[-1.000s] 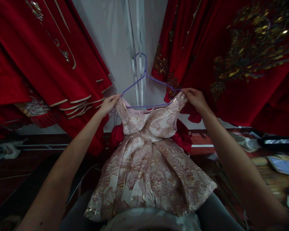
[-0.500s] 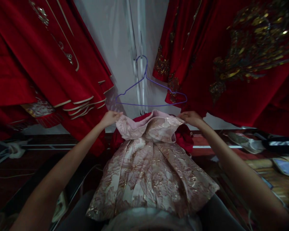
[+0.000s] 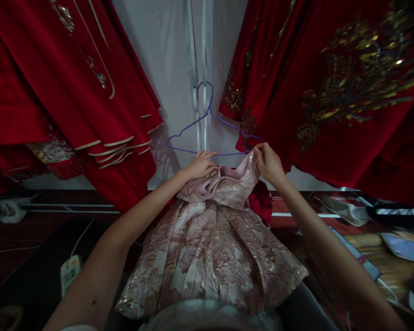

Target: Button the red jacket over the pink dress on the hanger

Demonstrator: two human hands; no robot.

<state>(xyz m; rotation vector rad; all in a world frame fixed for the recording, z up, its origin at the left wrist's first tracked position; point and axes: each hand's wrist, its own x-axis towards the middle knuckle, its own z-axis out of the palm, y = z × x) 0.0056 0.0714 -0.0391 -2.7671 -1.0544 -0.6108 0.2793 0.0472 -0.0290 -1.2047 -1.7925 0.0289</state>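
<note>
A small pink-and-gold brocade dress lies over my lap, its neckline away from me and its pleated skirt spread toward me. My right hand is closed on one shoulder of the dress and raises it to the right end of a purple wire hanger. At the neckline, my left hand pinches the collar edge, with its upper fingers stretched out by the hanger's bottom bar. The hanger's hook is up against a white metal upright. Where the right shoulder meets the hanger, the contact is partly hidden.
Red embroidered garments hang at left and right. Dark red fabric is behind the dress. A power strip lies lower left. On the right are a phone, a tablet-like device and a pale shoe.
My left hand has moved right from the left shoulder to the neckline. My right hand has lifted the right shoulder up to the hanger's end. The left shoulder has sagged inward.
</note>
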